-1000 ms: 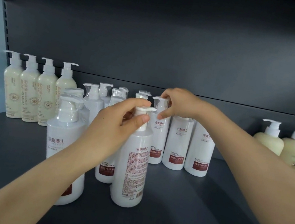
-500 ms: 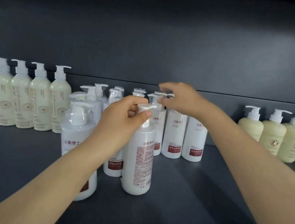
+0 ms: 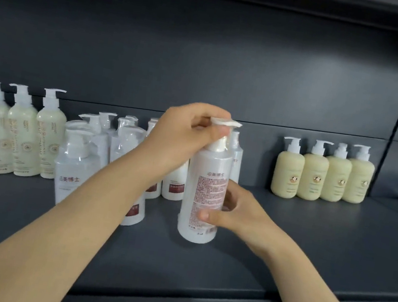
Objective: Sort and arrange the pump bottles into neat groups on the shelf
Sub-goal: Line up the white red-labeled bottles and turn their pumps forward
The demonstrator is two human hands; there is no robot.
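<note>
White pump bottle (image 3: 209, 186): the left hand (image 3: 184, 138) pinches its pump head (image 3: 225, 122), the right hand (image 3: 238, 210) clasps its body. A hard twist could knock the crowded white bottles (image 3: 105, 140) behind.

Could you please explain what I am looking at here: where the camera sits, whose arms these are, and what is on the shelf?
There is no machine here. A person wears a camera on the head, so the single view looks forward and down along their own bare arms. The left hand pinches the pump head of a white pump bottle with red print on its label, while the right hand wraps round its body from the right. The bottle is upright near the front of a dark grey shelf. Behind it and to its left stands a cluster of similar white bottles. Further left is a row of tall cream bottles, and on the right is a row of four shorter pale yellow bottles.
</note>
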